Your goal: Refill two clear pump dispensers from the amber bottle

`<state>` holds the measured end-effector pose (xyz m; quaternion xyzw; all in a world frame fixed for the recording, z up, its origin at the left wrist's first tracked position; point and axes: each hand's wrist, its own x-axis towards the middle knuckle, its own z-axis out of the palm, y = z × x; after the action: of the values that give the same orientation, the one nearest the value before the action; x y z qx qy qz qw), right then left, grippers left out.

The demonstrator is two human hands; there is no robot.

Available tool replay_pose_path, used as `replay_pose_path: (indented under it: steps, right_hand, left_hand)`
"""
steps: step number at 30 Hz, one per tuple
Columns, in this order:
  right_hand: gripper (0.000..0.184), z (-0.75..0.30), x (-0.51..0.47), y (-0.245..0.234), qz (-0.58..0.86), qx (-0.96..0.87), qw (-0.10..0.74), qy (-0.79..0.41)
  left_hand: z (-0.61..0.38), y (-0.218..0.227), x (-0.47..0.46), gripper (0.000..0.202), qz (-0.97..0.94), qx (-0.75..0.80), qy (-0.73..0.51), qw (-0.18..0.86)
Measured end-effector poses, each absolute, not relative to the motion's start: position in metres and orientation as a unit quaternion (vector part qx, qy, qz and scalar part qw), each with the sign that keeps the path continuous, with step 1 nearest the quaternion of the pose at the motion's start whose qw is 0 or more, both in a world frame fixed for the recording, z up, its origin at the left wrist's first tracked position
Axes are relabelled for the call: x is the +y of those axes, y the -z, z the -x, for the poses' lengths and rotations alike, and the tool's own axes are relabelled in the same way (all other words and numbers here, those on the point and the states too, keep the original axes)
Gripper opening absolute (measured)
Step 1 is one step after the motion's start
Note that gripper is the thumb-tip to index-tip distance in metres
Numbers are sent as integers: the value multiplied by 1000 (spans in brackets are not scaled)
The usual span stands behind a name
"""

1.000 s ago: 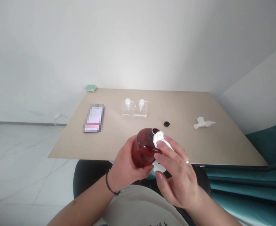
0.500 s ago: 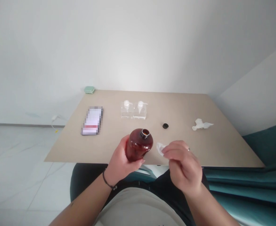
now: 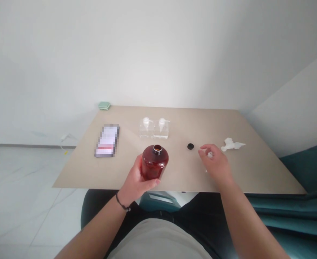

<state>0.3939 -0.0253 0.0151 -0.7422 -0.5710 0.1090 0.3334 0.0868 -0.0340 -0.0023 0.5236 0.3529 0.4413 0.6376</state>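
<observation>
My left hand [image 3: 138, 180] is wrapped round a dark red-brown bottle [image 3: 154, 165], holding it nearly upright over the table's front edge. The bottle's open neck, with no cap on it, points up. My right hand [image 3: 216, 163] hovers over the table to the right of the bottle. Its fingers are curled round a crumpled white tissue [image 3: 210, 154], mostly hidden in the palm. Just left of those fingertips lies a small round black cap [image 3: 190, 146], apart from them.
Two clear square containers with white pump tops [image 3: 154, 129] stand toward the back. A phone [image 3: 107, 140] lies at the left, a green box [image 3: 104, 105] at the back left corner, and another crumpled tissue [image 3: 232, 144] at the right. A teal curtain [image 3: 309, 162] hangs beside the table.
My right hand has moved forward and right, away from the bottle toward the black cap, with the tissue drawn into the palm. The bottle has shifted slightly left and become more upright.
</observation>
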Motion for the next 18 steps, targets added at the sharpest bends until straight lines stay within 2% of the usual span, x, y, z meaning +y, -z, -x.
replay_pose_path:
  steps: [7, 11, 14, 16, 18]
  right_hand:
    - [36, -389, -10, 0, 749, -607, 261, -45]
    - [44, -382, -1, -3, 772, -616, 159, 6]
    - [38, -380, 8, -6, 776, -623, 97, 20]
    - [33, -378, 11, -9, 773, -624, 110, 23]
    - [28, -375, 8, -15, 759, -629, 167, 29]
  left_hand:
    - [-84, 10, -32, 87, -522, 337, -432, 653]
    - [-88, 1, -33, 85, -507, 339, -422, 671]
    - [-91, -7, -34, 83, -506, 349, -411, 674]
    - [-92, -8, -35, 83, -508, 352, -407, 672]
    - [-92, -7, -35, 83, -513, 350, -409, 668]
